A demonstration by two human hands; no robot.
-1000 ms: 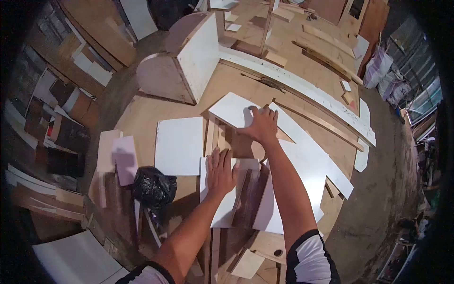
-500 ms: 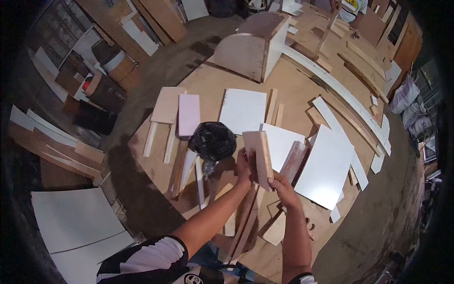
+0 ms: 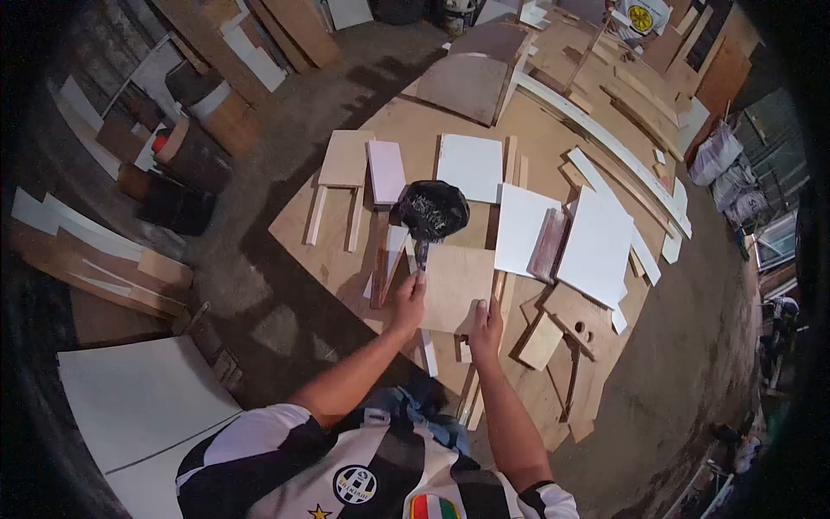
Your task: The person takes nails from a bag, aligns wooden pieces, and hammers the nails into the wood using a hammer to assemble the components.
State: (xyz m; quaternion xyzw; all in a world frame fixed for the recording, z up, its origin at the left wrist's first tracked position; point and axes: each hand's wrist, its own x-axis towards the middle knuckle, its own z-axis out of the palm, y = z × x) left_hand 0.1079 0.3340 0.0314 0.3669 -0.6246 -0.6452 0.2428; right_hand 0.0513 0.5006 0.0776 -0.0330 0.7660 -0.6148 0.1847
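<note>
Between my two hands is a flat, nearly square plywood board [image 3: 460, 281], its broad face turned up toward me. My left hand [image 3: 409, 304] grips its left edge; my right hand [image 3: 487, 330] is closed on the lower right corner, thumb on top. Just beyond the board sits a black plastic bag [image 3: 435, 210] with its mouth open and pale bits inside. A pink block [image 3: 386, 173] lies left of the bag, and a white panel [image 3: 469, 168] lies behind it. To the right rests a reddish-brown stained wood strip [image 3: 550, 246] on another white panel [image 3: 516, 232].
The wooden worktable [image 3: 298, 227] holds many offcuts. A large white panel [image 3: 593, 249] and a piece with round holes [image 3: 577, 325] lie on the right. A curved-sided box [image 3: 471, 85] stands at the back. Another person [image 3: 641, 19] is at the far end. White sheets [image 3: 143, 389] lean lower left.
The plywood board has turned from edge-on to face-up and come lower, with both hands still on it. My view has shifted, so the table items appear higher and more of my shirt shows.
</note>
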